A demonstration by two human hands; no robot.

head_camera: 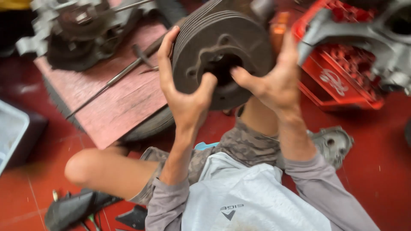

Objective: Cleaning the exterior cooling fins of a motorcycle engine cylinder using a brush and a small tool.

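Observation:
A dark grey, round metal engine part [239,42] with grooved rim and a central opening is held up in front of me with both hands. My left hand [182,90] grips its left side, fingers over the rim and thumb at the central opening. On the right side my right hand [274,79] holds it, thumb pressed into the opening. I am seated on a red floor, knees bent, in camouflage shorts and a grey long-sleeved shirt.
A reddish wooden board [115,94] lies over a tyre [150,126], carrying a dismantled engine block [72,32] and a long thin metal tool [120,77]. A red plastic crate [338,77] and a grey engine casing [385,38] stand right. A metal cover [334,143] lies by my leg.

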